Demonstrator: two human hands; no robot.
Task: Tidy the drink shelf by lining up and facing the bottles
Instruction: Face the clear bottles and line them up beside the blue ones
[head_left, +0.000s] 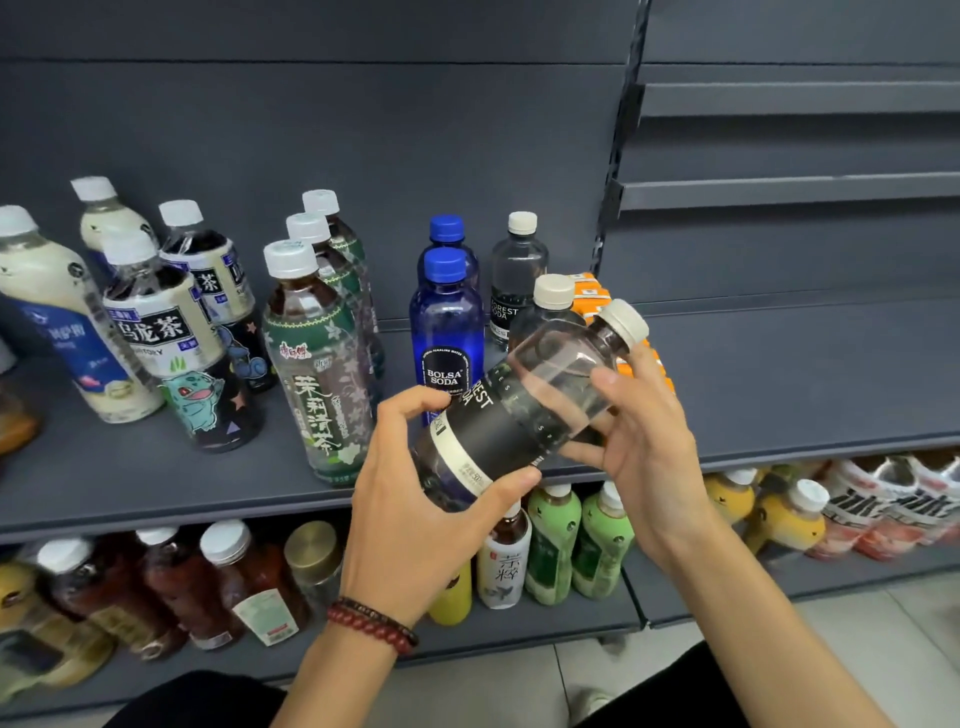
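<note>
Both hands hold a clear Forest Soda bottle (524, 410) with a black label and cream cap, tilted with its cap up to the right, in front of the grey drink shelf (156, 488). My left hand (415, 499) grips its base; my right hand (644, 431) grips its upper body. Behind it stand two more Forest Soda bottles (517, 280), two blue Bolsa Soda bottles (447, 317), three green jasmine tea bottles (317, 358), two oolong tea bottles (171, 343) and milky drinks (57, 312) at the left.
Orange cartons (589, 293) sit behind the held bottle. The lower shelf (519, 639) holds dark tea bottles, green bottles, yellow bottles and pink-white packs. Bare grey shelves (789, 192) hang at the right. Tiled floor lies below.
</note>
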